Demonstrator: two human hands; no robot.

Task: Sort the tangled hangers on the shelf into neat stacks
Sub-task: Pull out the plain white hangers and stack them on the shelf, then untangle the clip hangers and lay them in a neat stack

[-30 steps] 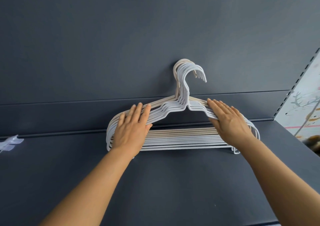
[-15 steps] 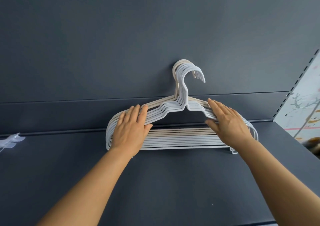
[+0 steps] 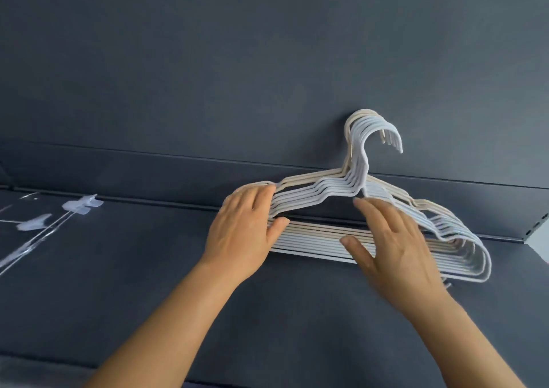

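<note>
A stack of several thin white and beige hangers [image 3: 315, 193] lies on the dark shelf [image 3: 148, 268], hooks [image 3: 368, 126] up against the back wall. The hangers are nested closely, shoulders and bottom bars lined up. My left hand [image 3: 243, 230] grips the stack's left shoulder, fingers curled over the top wires and thumb at the front. My right hand [image 3: 392, 248] is blurred, with fingers spread, over the middle and right part of the stack. It holds nothing. The stack's right end [image 3: 475, 257] shows past it.
Clear plastic clips [image 3: 81, 204] and thin clear strips lie on the shelf at the far left. The dark back wall [image 3: 208, 75] rises behind the stack. A slotted shelf upright [image 3: 537, 224] marks the right end.
My right hand has come off the stack's right shoulder and moved left toward its middle, fingers spread. My left hand has curled around the left shoulder. The view has swung left.
</note>
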